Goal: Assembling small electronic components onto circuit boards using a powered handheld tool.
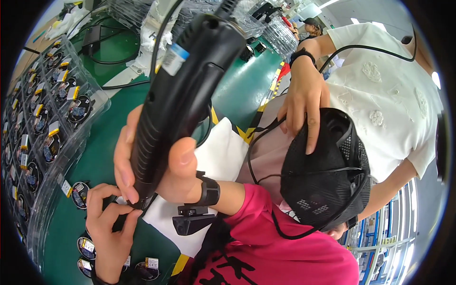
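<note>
Lead: Where is the work, taken as a clock about the centre of the view?

Inspector: Between 10 and 11 o'clock. A black power tool (185, 99) slants there, its tip directed down toward 7 o'clock.

Lead: State of the 2 hands?

Inspector: The right hand (173, 185) is clamped around the lower body of the tool. The left hand (102, 228), at 8 o'clock, has its thumb and fingertips drawn in at the tip; whether they pinch anything cannot be told.

Lead: Surroundings?

Inspector: A clear plastic tray (50, 190) at 9 o'clock holds rows of round parts with small batteries. A loose round part (80, 195) lies at 8 o'clock on the green table (121, 111), just beside the left hand. A white cloth (223, 147) lies near the centre.

Lead: Other persons?

Inspector: At 2 o'clock, a co-worker's hand (304, 95) touches a black cap (308, 175).
</note>
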Motion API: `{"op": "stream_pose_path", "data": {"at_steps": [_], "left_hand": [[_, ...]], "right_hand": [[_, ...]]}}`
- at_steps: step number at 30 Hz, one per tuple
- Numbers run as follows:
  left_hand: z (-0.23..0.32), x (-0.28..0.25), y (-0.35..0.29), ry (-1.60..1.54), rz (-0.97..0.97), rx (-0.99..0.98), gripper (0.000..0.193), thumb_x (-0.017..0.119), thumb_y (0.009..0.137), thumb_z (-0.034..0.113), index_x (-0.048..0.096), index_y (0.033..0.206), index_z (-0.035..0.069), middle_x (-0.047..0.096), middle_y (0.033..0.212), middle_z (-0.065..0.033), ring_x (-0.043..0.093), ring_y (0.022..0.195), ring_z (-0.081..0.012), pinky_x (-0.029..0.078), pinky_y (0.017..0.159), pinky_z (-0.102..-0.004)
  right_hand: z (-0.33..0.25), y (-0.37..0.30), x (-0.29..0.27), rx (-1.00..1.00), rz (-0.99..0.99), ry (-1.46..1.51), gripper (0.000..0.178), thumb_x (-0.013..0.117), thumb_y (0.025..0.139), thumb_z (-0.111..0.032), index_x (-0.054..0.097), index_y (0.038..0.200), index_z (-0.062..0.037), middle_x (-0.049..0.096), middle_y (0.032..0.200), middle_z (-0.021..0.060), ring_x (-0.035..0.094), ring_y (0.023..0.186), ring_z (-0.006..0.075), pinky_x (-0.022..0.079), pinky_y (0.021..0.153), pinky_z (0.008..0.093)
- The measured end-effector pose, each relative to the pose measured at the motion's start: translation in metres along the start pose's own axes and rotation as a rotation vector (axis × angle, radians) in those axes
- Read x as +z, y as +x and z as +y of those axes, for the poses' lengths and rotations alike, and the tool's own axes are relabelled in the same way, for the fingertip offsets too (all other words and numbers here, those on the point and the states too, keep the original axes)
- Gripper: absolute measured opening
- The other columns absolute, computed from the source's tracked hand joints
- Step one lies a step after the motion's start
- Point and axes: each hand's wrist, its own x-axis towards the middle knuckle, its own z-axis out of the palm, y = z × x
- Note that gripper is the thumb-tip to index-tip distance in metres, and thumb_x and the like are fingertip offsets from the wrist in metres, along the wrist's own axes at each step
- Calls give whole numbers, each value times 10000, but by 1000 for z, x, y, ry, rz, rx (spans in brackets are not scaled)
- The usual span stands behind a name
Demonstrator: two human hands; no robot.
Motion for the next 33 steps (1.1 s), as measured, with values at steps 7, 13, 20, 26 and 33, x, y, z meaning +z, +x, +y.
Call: {"op": "stream_pose_path", "data": {"at_steps": [7, 13, 20, 26, 33], "left_hand": [[10, 3, 0, -23, 5, -139, 279, 769, 634, -1, 578, 836, 11, 558, 1040, -133, 524, 939, -337, 427, 814, -415], [4, 0, -4, 77, -50, -120, 217, 696, 662, -59, 545, 815, -26, 536, 1140, -158, 562, 940, -310, 440, 807, -330], [8, -1, -3, 123, -87, -83, 191, 681, 676, -50, 547, 811, -29, 523, 1170, -177, 549, 1001, -328, 422, 856, -337], [8, -3, -5, 116, -122, -102, 203, 687, 664, -47, 532, 794, -29, 505, 1169, -180, 524, 1032, -342, 413, 871, -349], [9, -3, -4, 152, -133, -99, 229, 698, 650, -43, 516, 788, -29, 488, 1168, -184, 509, 1040, -354, 403, 886, -352]], "right_hand": [[7, 1, 1, -95, 66, 178, 621, 575, 869, -619, 399, 958, -30, 547, 622, 99, 541, 419, 136, 431, 380, 239], [14, 5, -8, -125, 39, 209, 499, 543, 937, -512, 370, 1025, -52, 554, 620, 105, 523, 391, 143, 413, 361, 234], [17, 1, -12, -106, 29, 172, 447, 539, 952, -466, 360, 1047, -68, 550, 611, 104, 504, 371, 138, 405, 353, 230], [15, -3, -5, -38, 114, 126, 613, 533, 880, -622, 414, 1000, -33, 559, 591, 131, 485, 356, 135, 419, 365, 232], [22, -2, -7, -76, 46, 243, 455, 556, 952, -425, 326, 1111, -66, 539, 601, 117, 475, 354, 146, 398, 342, 241]]}}
